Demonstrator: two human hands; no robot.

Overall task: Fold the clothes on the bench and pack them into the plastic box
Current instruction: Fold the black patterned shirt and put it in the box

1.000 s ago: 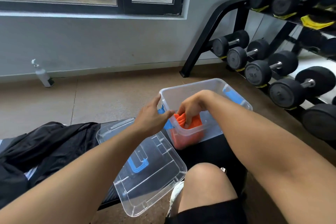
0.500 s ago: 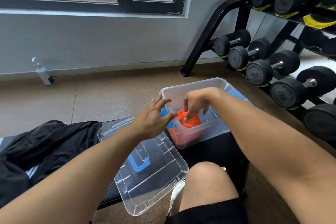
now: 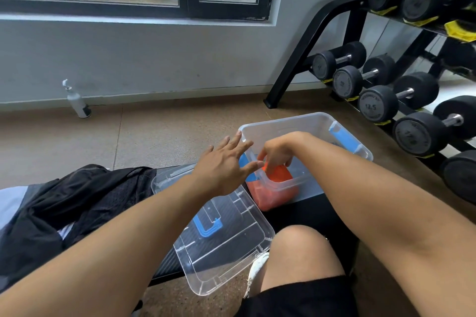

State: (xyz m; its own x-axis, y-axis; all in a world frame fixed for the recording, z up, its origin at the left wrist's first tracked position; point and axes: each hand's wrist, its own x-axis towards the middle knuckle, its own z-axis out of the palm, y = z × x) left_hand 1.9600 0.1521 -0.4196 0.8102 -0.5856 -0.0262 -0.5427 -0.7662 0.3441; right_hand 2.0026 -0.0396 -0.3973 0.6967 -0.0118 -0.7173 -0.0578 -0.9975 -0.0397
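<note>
A clear plastic box point(image 3: 288, 123) with blue latches stands on the black bench point(image 3: 314, 210). A folded orange garment point(image 3: 278, 183) lies in its near left corner. My right hand point(image 3: 279, 150) reaches into the box, fingers pointing down and touching the top of the orange garment. My left hand point(image 3: 226, 165) hovers with fingers spread just left of the box's corner, holding nothing. A heap of black clothes point(image 3: 64, 203) lies on the bench at the left.
The clear lid point(image 3: 219, 234) with a blue handle lies on the bench in front of the box, overhanging its near edge. A dumbbell rack point(image 3: 386, 90) fills the right side. A white spray bottle point(image 3: 76, 101) stands by the wall. My knee point(image 3: 301, 252) is below the bench.
My left hand has let go of the box's edge and spread its fingers. My right hand has lifted from pressing deep on the orange garment to touching its top.
</note>
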